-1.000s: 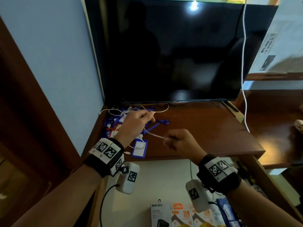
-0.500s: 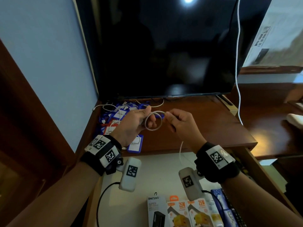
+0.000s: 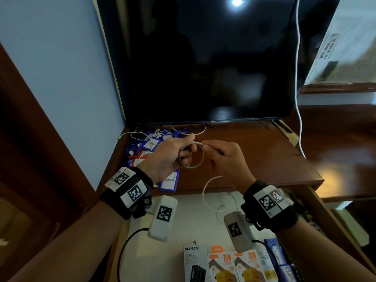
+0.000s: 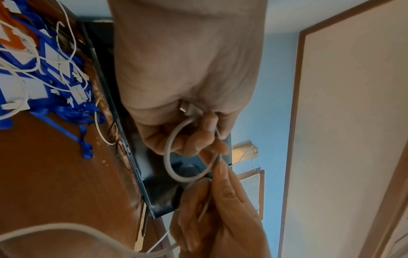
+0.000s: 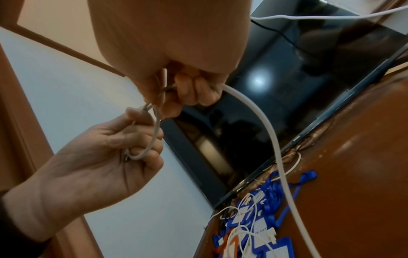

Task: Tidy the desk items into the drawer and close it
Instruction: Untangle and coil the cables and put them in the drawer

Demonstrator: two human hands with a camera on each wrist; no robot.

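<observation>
Both hands meet above the brown wooden surface (image 3: pixel 254 159), at 12 o'clock from the open drawer (image 3: pixel 193 216). The left hand (image 3: pixel 168 157) grips a small coil of thin white charging cable (image 3: pixel 191 155); the right hand (image 3: pixel 225 157) pinches the same cable at the coil's 1 o'clock. Its tail hangs toward the drawer. Blue lanyard badges (image 3: pixel 150 145) lie at 9 o'clock.

Your left hand (image 3: pixel 171 157) curls its fingers in a grip, thumb on top. Your right hand (image 3: pixel 225 157) pinches close beside it, both forearms raised, wrists banded.
</observation>
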